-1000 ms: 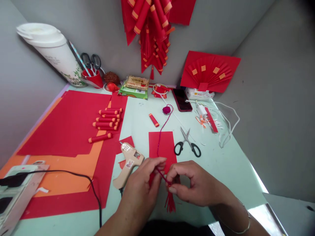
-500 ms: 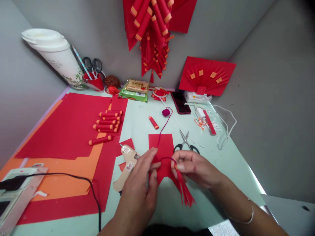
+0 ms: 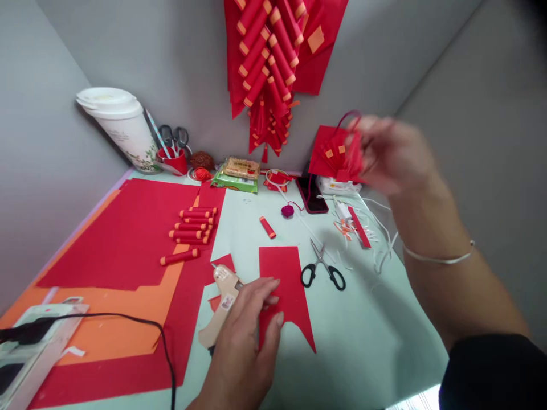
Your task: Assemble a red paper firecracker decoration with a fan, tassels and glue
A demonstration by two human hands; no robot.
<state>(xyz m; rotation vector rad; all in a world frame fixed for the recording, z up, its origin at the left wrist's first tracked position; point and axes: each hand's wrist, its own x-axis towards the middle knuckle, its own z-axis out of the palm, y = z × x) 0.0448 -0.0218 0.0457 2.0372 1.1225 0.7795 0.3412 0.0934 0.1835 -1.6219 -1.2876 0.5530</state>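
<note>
My right hand (image 3: 391,151) is raised at the right, blurred, with its fingers closed on a red tassel (image 3: 354,152). A dark pink yarn runs from the tassel down to a small yarn ball (image 3: 288,211) on the table. My left hand (image 3: 252,330) rests low in the middle with thumb and fingers apart, holding nothing. Its fingertips lie over the left edge of a red paper banner (image 3: 282,273) with a notched lower end. Beside that hand lies a beige glue gun (image 3: 220,310), partly covered by it. Black-handled scissors (image 3: 321,265) lie spread right of the banner.
Several red paper rolls (image 3: 192,226) with orange ends lie on red and orange sheets at left; a single roll (image 3: 268,227) lies mid-table. A power strip (image 3: 47,336) with a black cable sits front left. A phone (image 3: 314,196), white cables and paper scraps are at right.
My right hand has lifted the tassel up and to the right, away from the banner, drawing the yarn with it. My left hand has stayed near the banner. The view has tilted slightly upward.
</note>
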